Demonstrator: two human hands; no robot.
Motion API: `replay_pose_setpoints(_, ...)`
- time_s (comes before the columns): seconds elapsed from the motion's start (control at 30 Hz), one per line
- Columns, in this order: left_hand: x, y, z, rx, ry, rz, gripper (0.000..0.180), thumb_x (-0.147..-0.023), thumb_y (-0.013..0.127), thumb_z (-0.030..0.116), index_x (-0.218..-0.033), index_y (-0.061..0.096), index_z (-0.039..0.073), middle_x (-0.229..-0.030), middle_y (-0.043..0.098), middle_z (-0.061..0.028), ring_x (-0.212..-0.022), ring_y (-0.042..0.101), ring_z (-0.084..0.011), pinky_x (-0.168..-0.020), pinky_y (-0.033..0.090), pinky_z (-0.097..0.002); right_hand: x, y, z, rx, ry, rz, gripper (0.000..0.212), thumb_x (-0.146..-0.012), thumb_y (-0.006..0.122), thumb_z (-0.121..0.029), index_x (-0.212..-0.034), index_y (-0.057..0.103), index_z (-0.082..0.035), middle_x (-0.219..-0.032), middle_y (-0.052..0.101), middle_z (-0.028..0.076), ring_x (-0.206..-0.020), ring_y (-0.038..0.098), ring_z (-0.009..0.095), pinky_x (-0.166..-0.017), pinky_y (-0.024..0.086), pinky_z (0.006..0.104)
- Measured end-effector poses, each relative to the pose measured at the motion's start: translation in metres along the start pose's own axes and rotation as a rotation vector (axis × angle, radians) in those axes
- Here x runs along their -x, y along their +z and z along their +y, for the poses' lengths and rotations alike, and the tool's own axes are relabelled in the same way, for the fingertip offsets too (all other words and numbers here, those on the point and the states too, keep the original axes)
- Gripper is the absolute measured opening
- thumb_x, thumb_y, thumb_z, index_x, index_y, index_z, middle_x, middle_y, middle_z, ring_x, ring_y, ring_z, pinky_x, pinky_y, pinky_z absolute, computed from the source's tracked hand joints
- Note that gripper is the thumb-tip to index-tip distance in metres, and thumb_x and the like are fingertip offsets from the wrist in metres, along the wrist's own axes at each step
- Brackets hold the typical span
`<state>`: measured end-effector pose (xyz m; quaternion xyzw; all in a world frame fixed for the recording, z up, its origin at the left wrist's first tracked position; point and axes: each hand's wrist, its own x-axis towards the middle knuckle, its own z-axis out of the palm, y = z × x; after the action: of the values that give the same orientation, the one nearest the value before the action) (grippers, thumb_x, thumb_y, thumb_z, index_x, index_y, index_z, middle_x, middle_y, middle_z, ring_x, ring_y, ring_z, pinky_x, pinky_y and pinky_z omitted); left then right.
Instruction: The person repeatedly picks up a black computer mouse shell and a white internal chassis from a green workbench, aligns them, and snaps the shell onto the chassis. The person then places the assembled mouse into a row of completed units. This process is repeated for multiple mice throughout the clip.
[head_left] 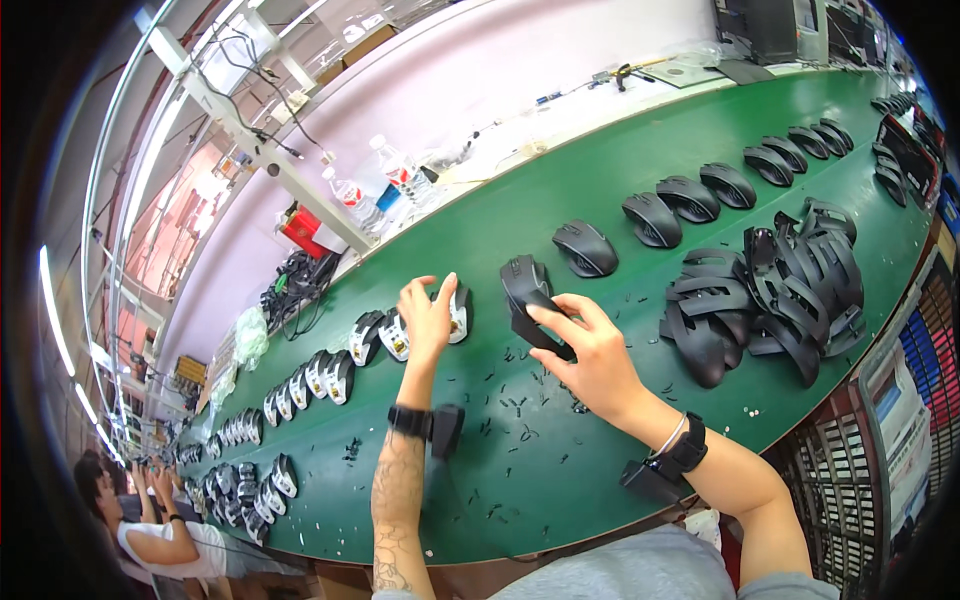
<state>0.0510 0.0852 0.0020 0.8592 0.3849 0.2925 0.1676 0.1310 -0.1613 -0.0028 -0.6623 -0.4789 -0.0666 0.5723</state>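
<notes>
So at the far left a co-worker (165, 545) sat along the green table (480, 230), near a cluster of mouse parts (240, 490). Next came a slanting row of open mouse bodies (335, 378), pale insides showing, lined up side by side, I'd guess so each one could be grabbed without knocking its neighbour. The left hand (425, 315) was over the near end of that row, fingers loosely spread with nothing in its grip that I could see; couldn't tell if the fingertips touched the body behind them, the hand blocked it. Small black bits (520, 405) were scattered in the middle. Just above them was the black mouse (528, 285), tilted, pinched at its near end between the right hand's (595, 360) thumb and fingers, probably to leave the rest of it free to get at. Further right, closed-up mice (655, 220) curved away in a spaced line, likely to keep them apart from the messy heap of black shells (760, 290), which looked dumped within easy right-hand reach
</notes>
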Motion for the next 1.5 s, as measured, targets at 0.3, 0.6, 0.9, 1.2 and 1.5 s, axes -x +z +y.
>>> replay_pose_setpoints(0.3,-0.013,0.041,-0.061,-0.344,-0.065,-0.112,0.087,-0.077,0.069,0.051,-0.126,0.04,-0.015,-0.136,0.038,-0.0334,-0.133,0.03,-0.0451,-0.11,0.024,-0.0466,0.001,0.004,0.004,0.159,-0.1,-0.025,0.033,-0.072,0.074,-0.007,-0.103,0.064,-0.002,-0.118,0.053,0.017,-0.104,0.055,0.033,-0.087,0.05,0.0398)
replay_pose_setpoints(0.6,0.045,0.002,-0.003,0.988,-0.398,-0.152,0.055,-0.082,0.071,0.033,-0.12,0.048,0.0,-0.099,0.065,-0.0096,-0.09,0.065,-0.0212,-0.079,0.052,-0.0333,0.0,0.002,-0.004,-0.071,0.039,-0.09,0.051,-0.068,0.076,-0.007,-0.117,0.061,-0.005,-0.119,0.054,0.013,-0.091,0.056,0.026,-0.082,0.051,0.0364)
replay_pose_setpoints(0.9,0.089,-0.028,0.034,1.389,-0.475,-0.602,0.035,-0.083,0.068,0.019,-0.112,0.056,0.003,-0.104,0.064,-0.0051,-0.097,0.062,-0.016,-0.085,0.05,-0.0333,0.0,0.009,-0.005,-0.183,0.025,0.027,0.066,-0.071,0.078,-0.013,-0.13,0.05,0.0,-0.124,0.055,0.015,-0.108,0.058,0.029,-0.09,0.049,0.036)
replay_pose_setpoints(1.2,0.097,-0.027,0.04,1.405,-0.375,-0.644,0.099,-0.068,0.077,-0.002,-0.145,0.014,0.005,-0.126,0.05,-0.0108,-0.116,0.053,-0.0229,-0.096,0.045,-0.0384,0.0,0.008,-0.009,-0.18,0.039,0.058,0.064,-0.072,0.077,-0.012,-0.129,0.05,0.001,-0.124,0.054,0.017,-0.103,0.06,0.026,-0.084,0.051,0.0336)
replay_pose_setpoints(1.5,0.101,-0.024,0.04,1.35,-0.285,-0.541,0.11,-0.066,0.075,-0.005,-0.146,0.001,0.005,-0.13,0.044,-0.0124,-0.118,0.05,-0.0242,-0.1,0.042,-0.0408,-0.001,0.009,-0.013,-0.224,0.057,0.059,0.065,-0.072,0.076,-0.009,-0.13,0.049,0.002,-0.124,0.054,0.018,-0.1,0.062,0.024,-0.083,0.054,0.0343)
